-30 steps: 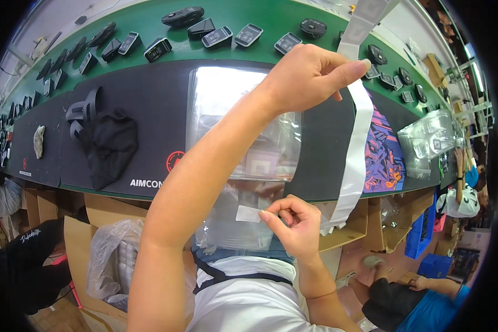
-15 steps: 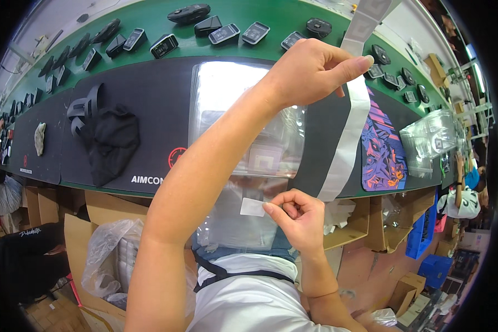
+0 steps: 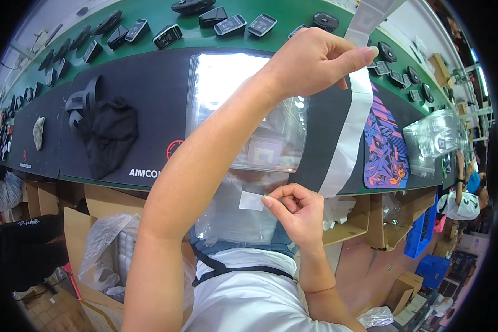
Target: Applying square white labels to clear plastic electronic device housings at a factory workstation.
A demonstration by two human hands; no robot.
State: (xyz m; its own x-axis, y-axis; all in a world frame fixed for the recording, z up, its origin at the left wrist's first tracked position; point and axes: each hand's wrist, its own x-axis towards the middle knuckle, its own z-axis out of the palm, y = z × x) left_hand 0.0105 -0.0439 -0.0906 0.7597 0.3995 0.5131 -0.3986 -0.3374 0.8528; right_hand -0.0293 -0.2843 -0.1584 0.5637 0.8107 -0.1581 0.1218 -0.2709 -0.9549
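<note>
My left hand [image 3: 321, 61] reaches across to the right, thumb and fingers closed on a long strip of labels [image 3: 343, 141] that runs from the far edge of the view down to the table's near edge. In front of my body, my right hand [image 3: 299, 213] pinches a small white sticker [image 3: 252, 201] by its right edge. Below that sticker a clear plastic bag [image 3: 243, 227] hangs past the table edge over my lap. Partly behind my left forearm lies a stack of clear plastic bags [image 3: 282, 149] on the black mat [image 3: 155, 110].
Several black devices with small screens [image 3: 229, 25] stand along the green table's far side. A black cloth [image 3: 113, 133] lies left, a colourful patterned pad [image 3: 382, 149] and more clear bags [image 3: 434, 138] right. Open cardboard boxes [image 3: 346, 224] sit under the near edge. Other people work at both sides.
The view has shifted slightly, so the table sits a little higher. Both hands keep their holds and have hardly moved.
</note>
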